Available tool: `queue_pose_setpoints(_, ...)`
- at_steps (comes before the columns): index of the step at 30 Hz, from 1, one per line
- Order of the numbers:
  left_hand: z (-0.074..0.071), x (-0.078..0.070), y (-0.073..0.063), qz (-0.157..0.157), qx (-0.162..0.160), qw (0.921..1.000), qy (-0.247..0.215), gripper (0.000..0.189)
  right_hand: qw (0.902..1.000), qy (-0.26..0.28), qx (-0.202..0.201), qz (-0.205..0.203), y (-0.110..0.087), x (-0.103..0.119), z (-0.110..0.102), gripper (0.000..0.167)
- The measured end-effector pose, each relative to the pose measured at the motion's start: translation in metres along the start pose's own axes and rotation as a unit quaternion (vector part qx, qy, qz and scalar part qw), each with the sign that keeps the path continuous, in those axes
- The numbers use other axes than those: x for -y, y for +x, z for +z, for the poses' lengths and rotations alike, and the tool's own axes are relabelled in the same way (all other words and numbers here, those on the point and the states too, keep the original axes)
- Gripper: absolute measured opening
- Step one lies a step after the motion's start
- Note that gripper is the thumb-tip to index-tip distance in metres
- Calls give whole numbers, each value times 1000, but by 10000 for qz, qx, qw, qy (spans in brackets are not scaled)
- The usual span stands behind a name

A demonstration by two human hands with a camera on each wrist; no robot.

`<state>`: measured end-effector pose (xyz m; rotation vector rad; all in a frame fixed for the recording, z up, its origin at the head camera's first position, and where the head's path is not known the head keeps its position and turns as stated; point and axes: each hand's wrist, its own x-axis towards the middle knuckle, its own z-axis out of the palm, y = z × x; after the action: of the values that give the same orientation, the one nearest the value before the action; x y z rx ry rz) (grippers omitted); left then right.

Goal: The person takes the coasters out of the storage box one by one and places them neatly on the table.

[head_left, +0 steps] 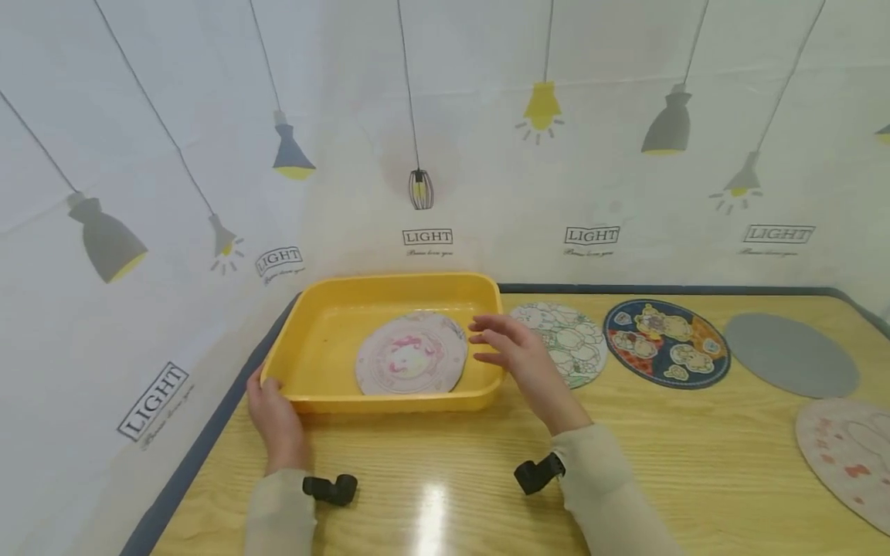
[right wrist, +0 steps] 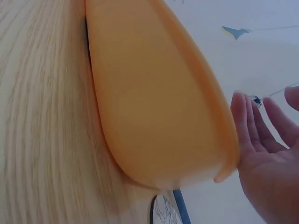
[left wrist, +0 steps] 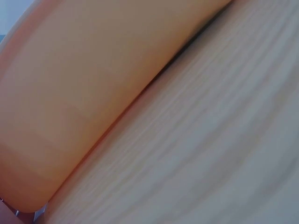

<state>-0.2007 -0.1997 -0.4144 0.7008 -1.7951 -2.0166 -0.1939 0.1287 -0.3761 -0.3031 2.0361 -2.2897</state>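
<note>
A yellow plastic tray [head_left: 313, 340] stands on the wooden table against the back wall. Inside it lies a round pink-and-white mat [head_left: 410, 355] with a cartoon print, toward the right. My left hand [head_left: 275, 421] holds the tray's front left corner, thumb over the rim and fingers along the outer side. Over the tray's right rim reaches my right hand [head_left: 511, 351], its fingers spread and slightly bent, holding nothing. In the right wrist view, that hand is beside the rim of the tray [right wrist: 154, 102]. The left wrist view shows mostly the tray's side wall [left wrist: 88, 84].
Right of the tray lie a white-and-green printed round mat [head_left: 566, 340], a dark blue one with bears [head_left: 667, 344], a plain grey one [head_left: 793, 354] and a pale pink one [head_left: 848, 455] cut by the frame. A lamp-printed cloth [head_left: 487, 193] hangs behind.
</note>
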Motion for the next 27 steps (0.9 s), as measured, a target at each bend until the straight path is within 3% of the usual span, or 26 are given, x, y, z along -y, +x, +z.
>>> queue_pose_setpoints(6, 0, 1, 1, 96, 1, 9999, -80, 45, 9966, -609, -82, 542, 11, 5, 11, 31)
queue_pose_setpoints(11, -2, 1, 3, 63, -19, 10000, -22, 45, 9850, -1270, -159, 1160, 24, 10, 20, 33)
queue_pose_setpoints(15, -2, 2, 3, 59, -10, 10000, -20, 45, 9716, -1925, -74, 1374, 35, 7, 28, 37)
queue_pose_setpoints(20, -1, 5, 4, 130, 12, 9999, 1, 45, 9418, -3142, 202, 1178, 44, -2, 37, 38)
queue_pose_setpoints(27, -2, 6, 4, 215, 22, 9998, -8, 46, 8890, -4400, 545, 1146, 47, -10, 49, 45)
